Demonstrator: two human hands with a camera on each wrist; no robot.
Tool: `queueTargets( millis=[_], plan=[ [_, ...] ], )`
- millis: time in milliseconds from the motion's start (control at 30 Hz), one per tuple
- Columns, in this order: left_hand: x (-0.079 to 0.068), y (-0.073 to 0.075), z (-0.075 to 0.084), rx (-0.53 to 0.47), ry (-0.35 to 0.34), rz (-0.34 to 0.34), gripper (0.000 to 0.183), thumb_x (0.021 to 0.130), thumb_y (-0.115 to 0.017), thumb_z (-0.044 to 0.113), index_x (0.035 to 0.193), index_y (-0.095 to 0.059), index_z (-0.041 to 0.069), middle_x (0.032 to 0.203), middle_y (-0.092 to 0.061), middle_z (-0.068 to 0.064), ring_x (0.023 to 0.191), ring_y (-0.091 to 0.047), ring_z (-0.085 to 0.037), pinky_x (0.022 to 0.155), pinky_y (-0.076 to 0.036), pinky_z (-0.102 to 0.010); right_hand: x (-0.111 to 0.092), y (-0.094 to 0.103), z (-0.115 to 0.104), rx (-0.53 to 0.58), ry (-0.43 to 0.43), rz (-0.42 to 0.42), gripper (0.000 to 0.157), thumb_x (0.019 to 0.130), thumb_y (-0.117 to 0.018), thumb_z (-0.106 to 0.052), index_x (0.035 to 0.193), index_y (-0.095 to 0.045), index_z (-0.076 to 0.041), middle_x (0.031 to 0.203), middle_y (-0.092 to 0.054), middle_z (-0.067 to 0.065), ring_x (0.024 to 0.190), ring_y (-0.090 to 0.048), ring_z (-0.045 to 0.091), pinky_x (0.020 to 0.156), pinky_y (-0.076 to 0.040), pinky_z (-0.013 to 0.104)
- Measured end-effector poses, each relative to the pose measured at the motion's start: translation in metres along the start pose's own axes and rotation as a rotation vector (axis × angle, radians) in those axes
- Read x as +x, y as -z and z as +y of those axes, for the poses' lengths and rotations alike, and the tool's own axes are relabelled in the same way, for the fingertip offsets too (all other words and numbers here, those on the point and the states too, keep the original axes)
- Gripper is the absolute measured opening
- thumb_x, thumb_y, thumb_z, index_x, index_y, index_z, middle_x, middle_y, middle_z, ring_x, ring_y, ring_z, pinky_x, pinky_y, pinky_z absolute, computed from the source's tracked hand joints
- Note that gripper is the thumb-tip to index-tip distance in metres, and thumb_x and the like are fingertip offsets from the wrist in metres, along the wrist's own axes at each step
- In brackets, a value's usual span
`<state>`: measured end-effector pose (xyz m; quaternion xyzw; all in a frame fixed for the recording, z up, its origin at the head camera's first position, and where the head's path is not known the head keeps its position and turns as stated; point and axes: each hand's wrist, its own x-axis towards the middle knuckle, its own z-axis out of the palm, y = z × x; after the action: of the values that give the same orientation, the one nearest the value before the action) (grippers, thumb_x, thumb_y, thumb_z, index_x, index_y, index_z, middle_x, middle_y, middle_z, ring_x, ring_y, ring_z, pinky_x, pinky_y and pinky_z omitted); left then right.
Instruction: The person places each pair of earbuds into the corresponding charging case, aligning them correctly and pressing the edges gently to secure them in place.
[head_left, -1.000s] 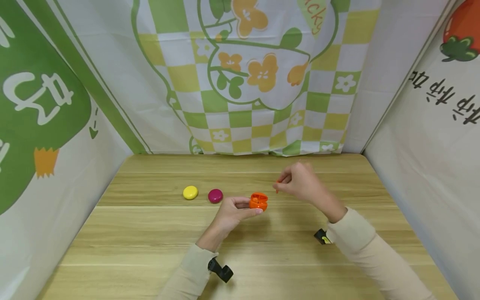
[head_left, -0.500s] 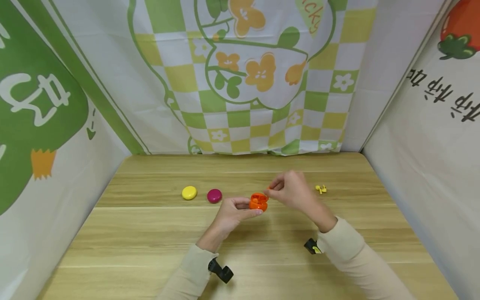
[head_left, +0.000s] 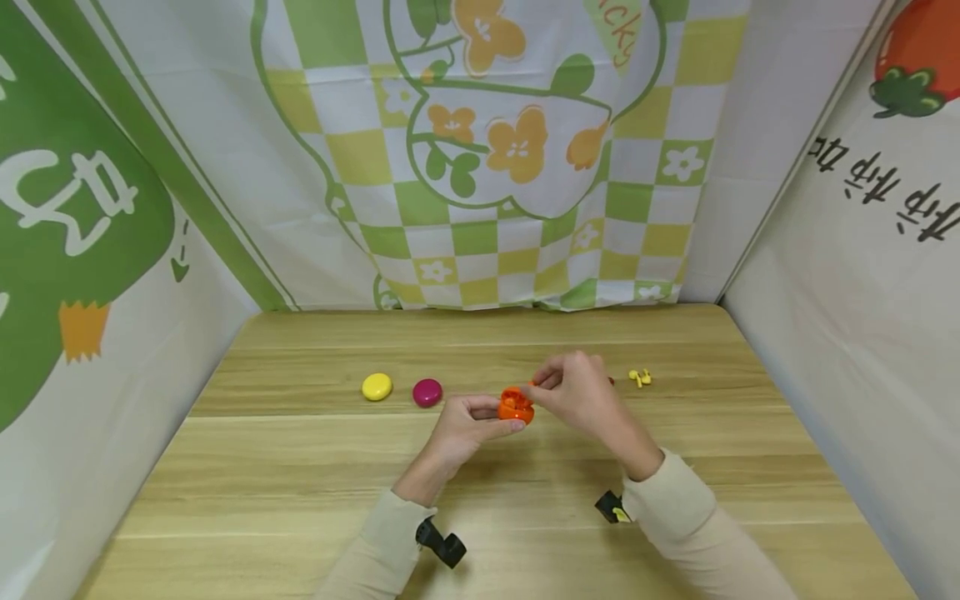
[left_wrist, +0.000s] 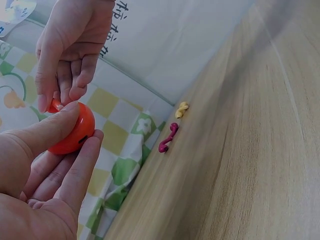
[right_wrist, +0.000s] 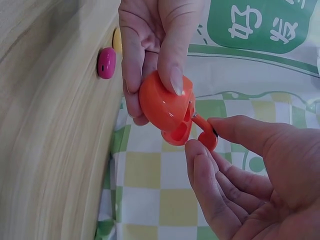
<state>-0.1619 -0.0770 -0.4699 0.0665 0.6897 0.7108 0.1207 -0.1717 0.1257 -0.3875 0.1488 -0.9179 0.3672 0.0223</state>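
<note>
My left hand (head_left: 467,425) holds an orange earbud case (head_left: 515,410) above the table, thumb on one side and fingers on the other. Its lid is raised. Between thumb and fingertips, my right hand (head_left: 577,396) pinches an orange earbud (right_wrist: 207,139). In the right wrist view the earbud's stem reaches the mouth of the case, while its round head remains outside. How far the stem goes in cannot be made out. The head view shows the earbud mostly hidden by the right fingers.
A yellow case (head_left: 377,387) and a magenta case (head_left: 427,392) sit closed left of the hands. Yellow earbuds (head_left: 641,377) lie on the table (head_left: 315,475) beyond the right hand, near magenta earbuds (left_wrist: 168,139). Patterned cloth walls surround the table's back and sides.
My right hand has moved left and toward me, bringing the orange earbud to the case. The yellow earbuds, earlier hidden behind that arm, now show. The left hand has stayed nearly still.
</note>
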Motion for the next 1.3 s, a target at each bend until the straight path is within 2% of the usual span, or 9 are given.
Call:
queueTargets(
  millis=[433, 867, 1000, 1300],
  plan=[
    [-0.001, 0.000, -0.001, -0.009, 0.001, -0.018, 0.032, 0.088, -0.085, 0.005, 0.118, -0.078, -0.005, 0.118, -0.079, -0.019, 0.104, -0.078, -0.018, 0.089, -0.063, -0.027, -0.006, -0.011, 0.000, 0.002, 0.024, 0.019, 0.015, 0.089, -0.087, -0.019, 0.089, -0.081, -0.005, 0.079, -0.079, 0.005, 0.065, -0.072, 0.008, 0.055, -0.058, 0.022],
    [0.000, 0.000, -0.001, 0.003, 0.010, -0.012, 0.032, 0.088, -0.086, 0.007, 0.117, -0.079, -0.003, 0.116, -0.080, -0.017, 0.105, -0.078, -0.018, 0.090, -0.063, -0.028, -0.008, -0.013, -0.002, -0.056, 0.077, 0.041, 0.017, 0.089, -0.087, -0.019, 0.079, -0.080, -0.008, 0.074, -0.077, 0.003, 0.059, -0.064, 0.005, 0.050, -0.052, 0.019],
    [0.000, 0.000, -0.002, 0.011, 0.015, -0.005, 0.031, 0.088, -0.086, 0.007, 0.116, -0.079, -0.003, 0.115, -0.080, -0.016, 0.103, -0.078, -0.017, 0.089, -0.063, -0.028, -0.008, -0.014, -0.002, -0.055, 0.078, 0.021, 0.018, 0.089, -0.087, -0.019, 0.077, -0.079, -0.009, 0.072, -0.076, 0.002, 0.056, -0.062, 0.005, 0.048, -0.050, 0.019],
    [0.000, 0.000, -0.005, 0.038, 0.027, 0.003, 0.029, 0.087, -0.087, 0.010, 0.114, -0.080, -0.001, 0.111, -0.081, -0.015, 0.099, -0.078, -0.016, 0.086, -0.063, -0.028, -0.010, -0.015, -0.003, -0.071, 0.074, 0.039, 0.021, 0.088, -0.089, -0.022, 0.074, -0.079, -0.010, 0.070, -0.074, 0.000, 0.053, -0.059, 0.005, 0.047, -0.049, 0.021]
  ],
)
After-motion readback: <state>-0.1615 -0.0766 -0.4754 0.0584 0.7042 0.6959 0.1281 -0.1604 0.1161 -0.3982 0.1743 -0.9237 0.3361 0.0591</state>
